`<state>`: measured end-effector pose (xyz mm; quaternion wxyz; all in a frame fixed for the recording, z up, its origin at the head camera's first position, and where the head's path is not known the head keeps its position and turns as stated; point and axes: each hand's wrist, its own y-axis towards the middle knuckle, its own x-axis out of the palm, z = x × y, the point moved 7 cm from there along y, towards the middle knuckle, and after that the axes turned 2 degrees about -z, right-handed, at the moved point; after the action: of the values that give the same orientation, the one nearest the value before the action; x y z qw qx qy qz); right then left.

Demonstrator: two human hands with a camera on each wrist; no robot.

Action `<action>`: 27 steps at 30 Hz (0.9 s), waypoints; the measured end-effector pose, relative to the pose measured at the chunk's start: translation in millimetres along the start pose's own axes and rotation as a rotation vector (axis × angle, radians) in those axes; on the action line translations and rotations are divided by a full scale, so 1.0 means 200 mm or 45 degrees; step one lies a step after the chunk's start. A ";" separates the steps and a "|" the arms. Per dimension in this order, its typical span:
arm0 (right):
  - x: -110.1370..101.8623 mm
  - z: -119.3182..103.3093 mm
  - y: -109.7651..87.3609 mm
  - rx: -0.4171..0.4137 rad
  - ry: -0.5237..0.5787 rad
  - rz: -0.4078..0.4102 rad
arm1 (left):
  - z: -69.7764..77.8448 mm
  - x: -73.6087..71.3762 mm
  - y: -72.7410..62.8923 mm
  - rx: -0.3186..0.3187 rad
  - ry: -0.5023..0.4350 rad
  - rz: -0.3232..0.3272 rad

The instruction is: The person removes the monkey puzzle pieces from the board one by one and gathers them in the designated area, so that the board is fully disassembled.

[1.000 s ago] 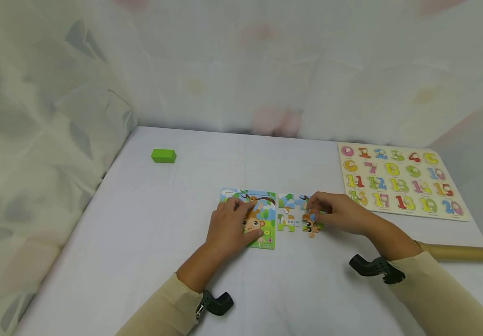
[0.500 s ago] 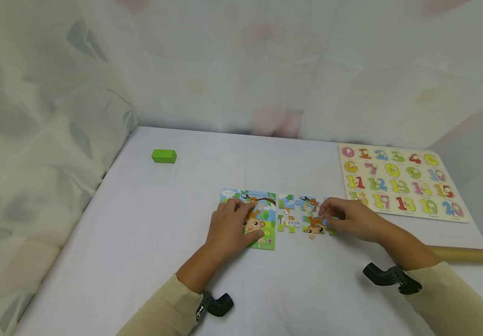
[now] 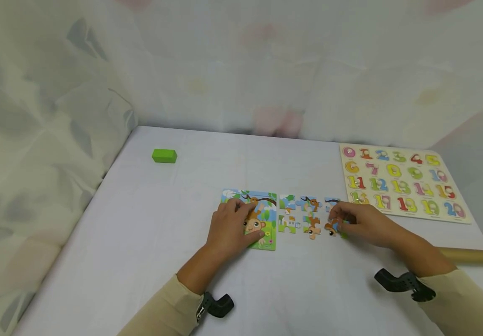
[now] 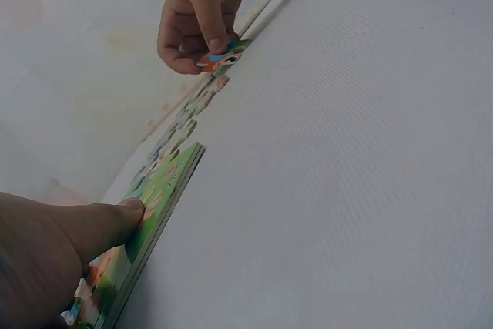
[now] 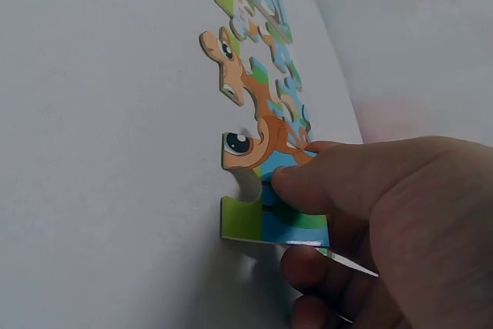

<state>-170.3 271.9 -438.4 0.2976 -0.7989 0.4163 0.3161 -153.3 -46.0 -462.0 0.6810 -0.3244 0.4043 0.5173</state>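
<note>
Jigsaw pieces (image 3: 311, 221) are laid out on a white cloth (image 3: 174, 219) in two short rows, three to a row, just to the right of a picture board (image 3: 272, 219) printed with a monkey, a branch and green ground. The near row is ended by an end piece (image 5: 291, 229), printed with an eye, orange fur, blue and green, which is pinched between the thumb and bent fingers of the right hand (image 3: 365, 223); whether the cloth is touched by it cannot be told. A matching eye is shown on the middle piece beside it, from which it is set apart by a narrow gap. The far row's last piece is partly covered by the right fingertips. The picture board is pressed down by the left hand (image 3: 229, 228), with the thumb spread away from the fingers and laid on the board's printed face, as is shown from the left wrist. On each wrist a black bracket is worn at the edge of a beige sleeve (image 3: 161, 308). Beyond the right hand a board of coloured numbers (image 3: 366, 176) is placed, with a tan rod (image 3: 472, 256) laid nearer, partly hidden by the right forearm. A green block (image 3: 164, 156) is set well apart at the far left.
</note>
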 end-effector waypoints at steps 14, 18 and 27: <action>0.01 0.00 -0.01 -0.139 -0.113 0.096 | 0.01 0.00 0.00 -0.013 -0.011 -0.009; 0.02 0.01 -0.01 -0.137 -0.126 0.116 | 0.01 0.00 0.00 -0.009 -0.016 -0.006; 0.03 0.02 -0.03 -0.169 -0.139 0.177 | 0.00 0.00 0.00 0.005 -0.005 0.004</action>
<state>-164.1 274.1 -443.9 0.2437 -0.7676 0.4321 0.4058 -152.9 -45.6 -461.9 0.6816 -0.3213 0.4044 0.5184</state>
